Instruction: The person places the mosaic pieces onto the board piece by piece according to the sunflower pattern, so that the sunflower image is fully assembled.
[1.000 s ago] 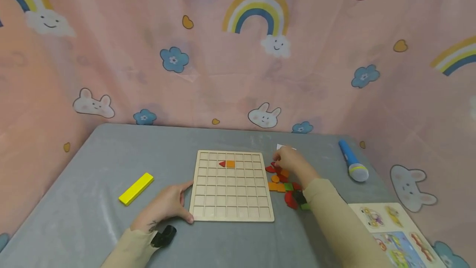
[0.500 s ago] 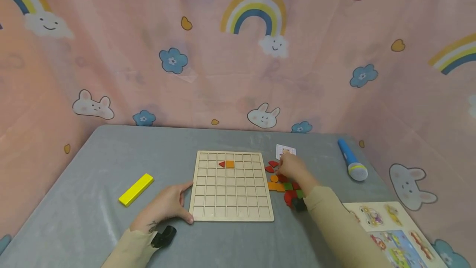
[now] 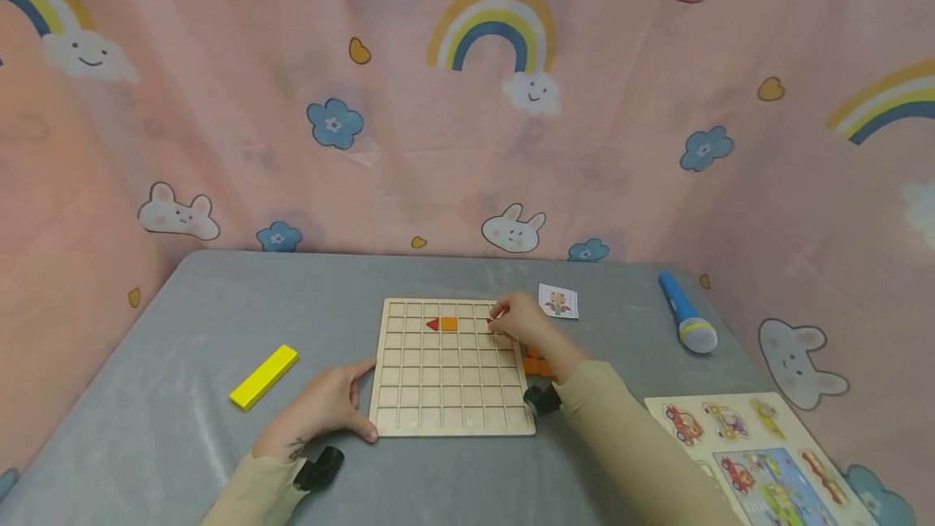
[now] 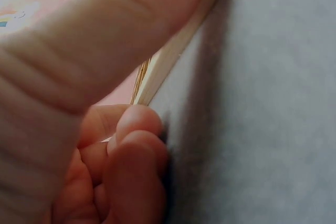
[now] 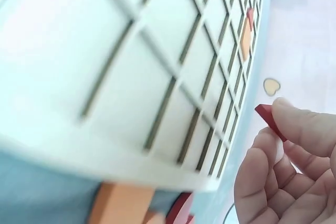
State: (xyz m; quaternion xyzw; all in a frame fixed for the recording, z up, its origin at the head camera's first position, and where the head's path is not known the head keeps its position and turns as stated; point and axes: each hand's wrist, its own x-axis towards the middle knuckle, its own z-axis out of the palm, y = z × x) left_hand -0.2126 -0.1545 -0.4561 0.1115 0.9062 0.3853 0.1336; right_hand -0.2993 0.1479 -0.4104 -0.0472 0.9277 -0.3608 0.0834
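Observation:
A pale wooden grid board (image 3: 453,380) lies on the grey table. Beside each other in its upper part sit a small red triangle (image 3: 433,324) and an orange square (image 3: 449,324). My left hand (image 3: 325,404) touches the board's left edge, thumb at the near corner and index finger farther up. In the left wrist view the thumb (image 4: 115,30) lies along the board's side. Over the upper right squares, my right hand (image 3: 529,323) pinches a red wooden piece (image 5: 265,115) between thumb and fingers; its full shape is partly hidden.
Orange pieces (image 3: 539,365) lie right of the board, partly hidden by the right arm. Behind them is a small picture card (image 3: 558,301). A yellow block (image 3: 264,377) lies left, a blue toy microphone (image 3: 687,313) far right, and a picture puzzle board (image 3: 760,445) at the near right.
My right hand has moved left from the pile of loose pieces to above the board, carrying a red piece. The picture card is now uncovered. The left hand stays at the board's edge.

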